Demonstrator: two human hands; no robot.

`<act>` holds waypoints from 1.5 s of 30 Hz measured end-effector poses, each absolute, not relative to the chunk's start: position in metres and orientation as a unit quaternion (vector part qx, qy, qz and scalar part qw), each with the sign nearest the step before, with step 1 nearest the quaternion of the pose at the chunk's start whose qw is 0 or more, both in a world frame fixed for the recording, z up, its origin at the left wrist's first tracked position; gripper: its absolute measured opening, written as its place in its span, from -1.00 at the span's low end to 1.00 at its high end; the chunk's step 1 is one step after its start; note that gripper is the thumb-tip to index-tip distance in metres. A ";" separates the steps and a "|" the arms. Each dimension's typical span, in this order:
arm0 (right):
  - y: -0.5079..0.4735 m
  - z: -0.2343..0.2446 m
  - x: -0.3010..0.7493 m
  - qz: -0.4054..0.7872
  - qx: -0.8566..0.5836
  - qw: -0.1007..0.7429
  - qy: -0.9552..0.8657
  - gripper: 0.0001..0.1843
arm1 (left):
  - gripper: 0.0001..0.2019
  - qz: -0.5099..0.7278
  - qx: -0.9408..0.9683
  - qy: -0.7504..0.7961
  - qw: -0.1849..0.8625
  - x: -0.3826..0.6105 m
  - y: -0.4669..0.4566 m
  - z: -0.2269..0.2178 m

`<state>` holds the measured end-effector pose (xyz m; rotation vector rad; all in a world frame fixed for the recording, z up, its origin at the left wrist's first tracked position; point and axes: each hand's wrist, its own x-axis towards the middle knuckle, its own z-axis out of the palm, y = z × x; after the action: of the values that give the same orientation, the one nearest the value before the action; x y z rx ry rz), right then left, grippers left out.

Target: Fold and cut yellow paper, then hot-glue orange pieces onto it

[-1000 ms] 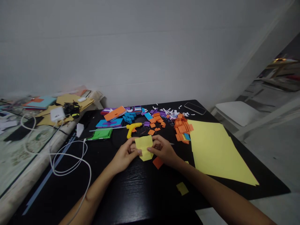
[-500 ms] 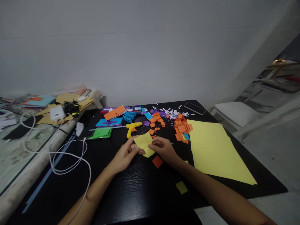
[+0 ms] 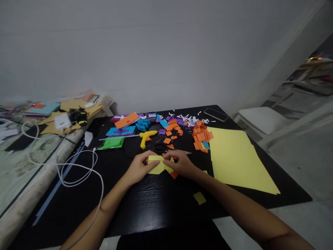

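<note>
Between my hands is a small piece of yellow paper (image 3: 156, 168), creased and partly bent, just above the black table. My left hand (image 3: 142, 167) pinches its left side, thumb on top. On the right part, my right hand (image 3: 180, 164) grips the paper with thumb and bent fingers. A small orange paper piece (image 3: 175, 174) peeks out beneath the right hand. Right behind the hands lie scissors (image 3: 162, 148), their blades pointing right. A yellow glue gun (image 3: 145, 138) rests beyond them. One small yellow square (image 3: 199, 198) lies nearer to me, by my right forearm.
Large yellow sheets (image 3: 239, 159) cover the table's right side. Orange paper pieces (image 3: 201, 133) are piled beside them, and a phone (image 3: 215, 114) lies behind. Coloured paper stacks (image 3: 121, 131) sit at back left. A white cable (image 3: 100, 180) loops across my left forearm.
The yellow paper was held up nearly flat; now it is lower and bent, with my fingers closer together on it. The scissors, formerly mostly hidden, now show behind my hands.
</note>
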<state>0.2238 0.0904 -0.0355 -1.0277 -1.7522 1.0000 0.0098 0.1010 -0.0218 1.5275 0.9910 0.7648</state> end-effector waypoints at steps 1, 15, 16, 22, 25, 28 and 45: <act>0.090 -0.035 0.224 0.394 -0.411 0.424 -0.704 -0.88 | -0.69 0.324 0.640 0.420 0.555 0.011 0.100 -0.023; 0.091 -0.036 0.224 0.453 -0.390 0.465 -0.654 -0.88 | -0.81 0.369 0.663 0.395 0.519 0.012 0.100 -0.015; 0.092 -0.036 0.225 0.459 -0.389 0.464 -0.650 -0.88 | -0.82 0.368 0.666 0.396 0.513 0.011 0.100 -0.015; 0.091 -0.032 0.225 0.483 -0.386 0.456 -0.640 -0.83 | -0.82 0.340 0.678 0.405 0.511 0.010 0.101 -0.017; 0.091 -0.033 0.222 0.485 -0.396 0.453 -0.635 -0.78 | -0.83 0.326 0.689 0.407 0.503 0.009 0.101 -0.017; 0.091 -0.037 0.221 0.491 -0.399 0.455 -0.627 -0.78 | -0.84 0.315 0.705 0.386 0.504 0.007 0.100 -0.018; 0.087 -0.038 0.219 0.441 -0.401 0.445 -0.669 -0.82 | -0.75 0.299 0.756 0.408 0.416 0.007 0.101 -0.023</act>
<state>0.2192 0.0868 -0.0384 -0.9950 -1.6569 1.0918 0.0075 0.1010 -0.0225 1.8992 1.0240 0.7504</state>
